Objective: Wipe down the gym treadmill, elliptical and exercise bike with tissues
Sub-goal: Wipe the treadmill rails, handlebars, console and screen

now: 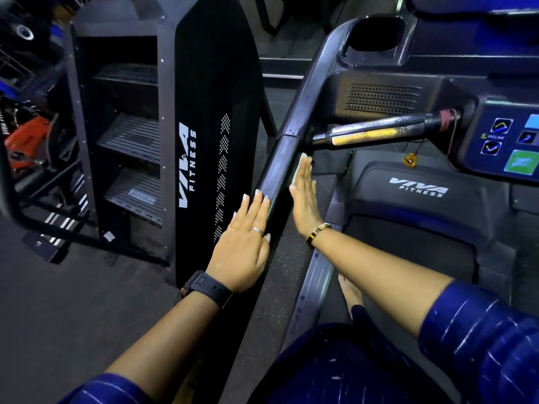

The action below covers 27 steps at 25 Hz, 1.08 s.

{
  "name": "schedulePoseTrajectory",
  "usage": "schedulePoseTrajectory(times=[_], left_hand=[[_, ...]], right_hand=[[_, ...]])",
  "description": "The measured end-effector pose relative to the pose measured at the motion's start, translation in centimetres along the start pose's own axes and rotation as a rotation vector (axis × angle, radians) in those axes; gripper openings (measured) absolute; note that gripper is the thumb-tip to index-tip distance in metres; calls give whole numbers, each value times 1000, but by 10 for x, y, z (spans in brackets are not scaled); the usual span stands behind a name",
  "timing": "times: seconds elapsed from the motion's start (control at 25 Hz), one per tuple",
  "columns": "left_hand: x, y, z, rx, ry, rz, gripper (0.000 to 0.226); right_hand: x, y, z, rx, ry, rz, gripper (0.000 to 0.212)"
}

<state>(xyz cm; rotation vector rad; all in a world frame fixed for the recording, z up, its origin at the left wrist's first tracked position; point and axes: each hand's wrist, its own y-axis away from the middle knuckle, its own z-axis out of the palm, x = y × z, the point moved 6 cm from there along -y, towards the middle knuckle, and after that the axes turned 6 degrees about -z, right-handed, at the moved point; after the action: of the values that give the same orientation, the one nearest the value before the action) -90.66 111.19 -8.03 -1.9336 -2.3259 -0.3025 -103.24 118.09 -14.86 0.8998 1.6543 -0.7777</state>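
Under the straight fingers point(308, 174) of the right hand point(304, 199), a thin pale tissue point(299, 170) presses against the treadmill's black padded side rail point(277, 173). The left hand point(245, 246) rests open opposite. Early going, I judge: elliptical and bike are out of sight.

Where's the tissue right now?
Centre of the head view: the tissue is pressed by the right hand against the inner side of the treadmill handrail, just below the crossbar.
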Motion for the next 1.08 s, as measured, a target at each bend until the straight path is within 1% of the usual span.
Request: schedulePoseTrajectory(times=[0.08,0.24,0.32,0.4,0.52,0.6,0.68,0.72,0.84,0.92,1.0,1.08], left_hand=[[-1,-1,1,0,5,-8,66],[1,-2,1,-15,16,-19,66],[1,-6,0,-12,25,-24,67],[3,-8,-1,-7,32,-26,67],[5,-11,-2,-17,43,-42,64],[5,-12,-3,-26,45,-50,63],[4,-13,-2,-25,42,-47,64],[4,-14,-2,-22,39,-44,64],[4,-16,-1,-21,27,-43,65],[5,-18,-3,-19,35,-39,65],[6,-20,-5,-11,28,-44,65],[8,-20,-7,-8,4,-53,64]], right_hand=[[-11,-5,-4,6,38,-56,73],[-15,41,3,-124,340,-430,71],[-14,25,-11,-134,510,-563,67],[-19,-11,-31,-116,666,-581,63],[-29,-66,-60,-57,852,-523,61],[-37,-85,-61,-37,951,-476,65],[-45,-85,-52,-2,941,-436,66],[-49,-76,-46,-5,906,-461,63],[-53,-21,-24,-86,785,-717,53],[-51,2,-18,-147,778,-818,51],[-53,-16,-23,-152,880,-790,50],[-59,-52,-33,-93,985,-672,49]])
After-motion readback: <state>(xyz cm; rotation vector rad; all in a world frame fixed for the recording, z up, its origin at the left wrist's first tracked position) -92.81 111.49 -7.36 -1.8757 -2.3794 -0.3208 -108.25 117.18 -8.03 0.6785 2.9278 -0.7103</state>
